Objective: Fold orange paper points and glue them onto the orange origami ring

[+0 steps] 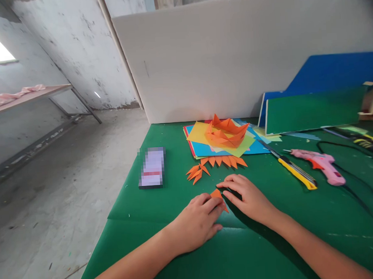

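A small folded orange paper piece (217, 195) lies on the green table cover (165, 204) between my hands. My left hand (199, 220) has its fingers curled, pinching that piece at its left side. My right hand (246, 194) rests flat on the table with fingers together, fingertips pressing the piece's right edge. Just beyond lies a row of several folded orange paper points (224, 160) and a small cluster of them (196, 172). Further back a larger folded orange paper shape (225, 133) sits on a stack of coloured paper sheets (202, 149).
A yellow utility knife (294, 171) and a pink glue gun (322, 165) with a black cord (360, 196) lie to the right. A blurred phone-like object (152, 167) lies left. White board (232, 56) stands behind; green (314, 110) and blue (337, 71) boards lean at right. The table's left edge drops to the floor.
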The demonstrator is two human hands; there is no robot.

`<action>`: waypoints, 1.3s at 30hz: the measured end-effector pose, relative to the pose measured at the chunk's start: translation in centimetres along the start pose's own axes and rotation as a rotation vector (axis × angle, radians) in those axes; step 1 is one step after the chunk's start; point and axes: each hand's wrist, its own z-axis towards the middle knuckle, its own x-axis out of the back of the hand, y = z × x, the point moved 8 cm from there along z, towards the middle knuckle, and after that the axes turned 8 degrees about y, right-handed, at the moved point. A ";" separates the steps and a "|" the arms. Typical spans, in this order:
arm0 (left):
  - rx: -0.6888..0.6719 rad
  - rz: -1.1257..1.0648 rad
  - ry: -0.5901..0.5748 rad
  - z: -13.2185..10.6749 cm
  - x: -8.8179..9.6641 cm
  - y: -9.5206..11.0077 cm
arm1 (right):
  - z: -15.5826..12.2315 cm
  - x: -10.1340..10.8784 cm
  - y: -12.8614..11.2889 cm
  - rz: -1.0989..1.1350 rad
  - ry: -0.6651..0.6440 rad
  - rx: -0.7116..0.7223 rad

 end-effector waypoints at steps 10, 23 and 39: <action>0.033 0.087 0.000 -0.1 -0.8 0.5 | 0.4 -0.7 -0.6 0.019 0.003 -0.031; 0.071 0.066 0.043 0.0 -0.8 0.5 | 0.4 -1.1 0.0 0.159 0.026 -0.185; 0.174 0.073 0.052 -0.1 -0.4 0.3 | -0.1 -0.6 -1.2 0.021 0.028 -0.076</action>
